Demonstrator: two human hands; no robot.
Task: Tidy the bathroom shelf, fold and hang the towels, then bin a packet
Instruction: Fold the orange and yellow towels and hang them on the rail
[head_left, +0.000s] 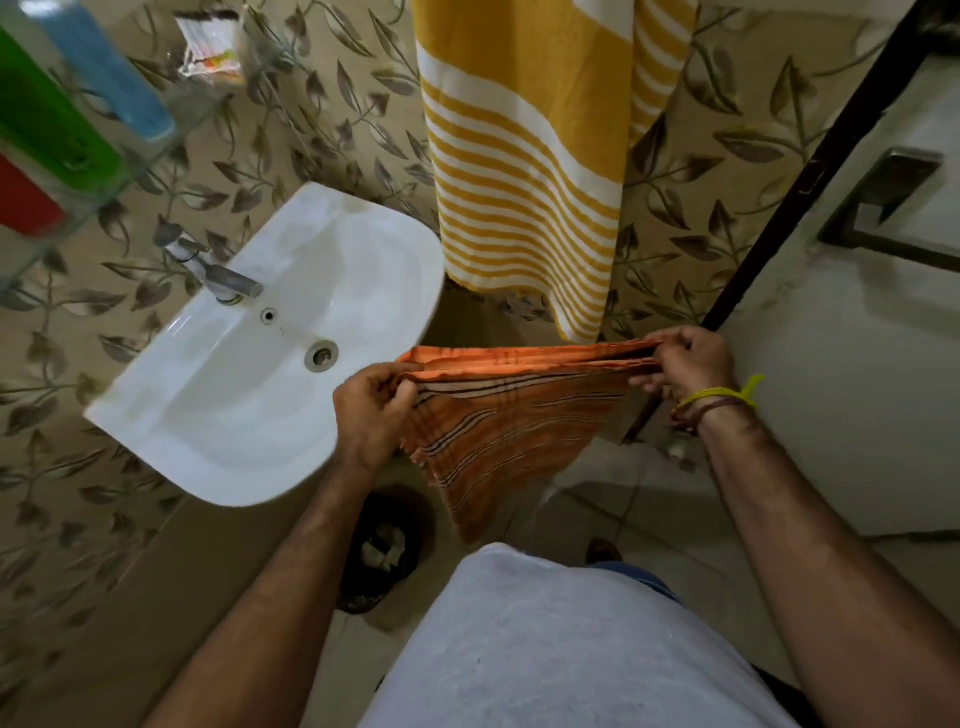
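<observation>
Both hands, left hand (371, 410) and right hand (685, 364), clutch the orange towel (498, 431) stretched between the washbasin (363, 234) edge and the door (852, 332), below the hanging yellow striped towel (524, 171).

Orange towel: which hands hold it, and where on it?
Both. The left hand and the right hand each pinch an end of the folded top edge of the orange towel; the rest hangs free.

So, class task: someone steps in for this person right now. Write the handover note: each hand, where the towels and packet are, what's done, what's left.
Left hand and right hand each pinch an end of the orange towel, stretched mid-fold beside the sink.
Yellow striped towel already hangs on the wall.
Packet lies on the glass shelf; bin below on the floor.
Left: finish folding, hang the orange towel, bin the packet.
</observation>
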